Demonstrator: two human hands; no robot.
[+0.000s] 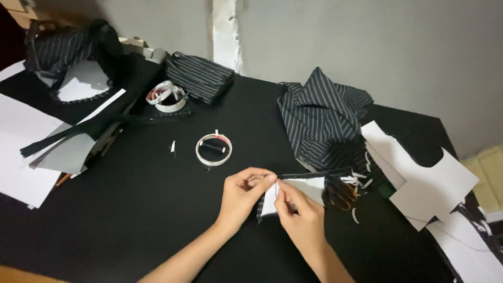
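Near the front of the black surface (157, 209), a small white-backed striped fabric piece (270, 202) is pinched by both the left hand (242, 195) and the right hand (297, 215), its backing seemingly being peeled, so a careful grip at the edge is called for.

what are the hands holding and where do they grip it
Both hands pinch a small white piece with dark striped fabric on its edge: the left hand at its top edge, the right hand just beside it with thumb and forefinger.
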